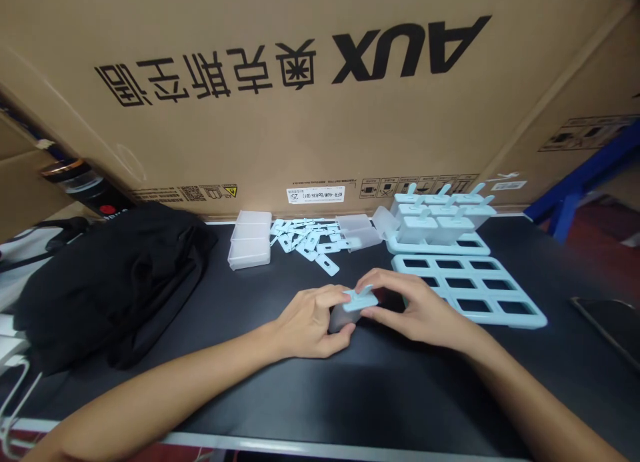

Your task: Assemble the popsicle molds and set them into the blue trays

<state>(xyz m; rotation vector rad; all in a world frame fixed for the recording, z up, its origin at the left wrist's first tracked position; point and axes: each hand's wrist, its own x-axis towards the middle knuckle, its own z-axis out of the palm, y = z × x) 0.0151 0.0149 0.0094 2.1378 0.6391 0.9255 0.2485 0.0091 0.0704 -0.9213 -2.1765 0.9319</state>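
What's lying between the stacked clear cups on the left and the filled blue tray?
In the head view, a loose heap of pale blue sticks and a few more clear cups lie there.

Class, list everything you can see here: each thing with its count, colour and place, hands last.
Cardboard box: one, brown, behind table.
Table: one, black.
Fabric bundle: one, black, left.
Clear cups: several, translucent, back centre.
Stick lids: many, pale blue, loose pile.
Filled tray: one, pale blue, back right.
Empty tray: one, pale blue, nearer.
Phone: one, dark, right edge.
Lidded mould cup: one, between hands.
Left hand: grips cup.
Right hand: fingers on lid.
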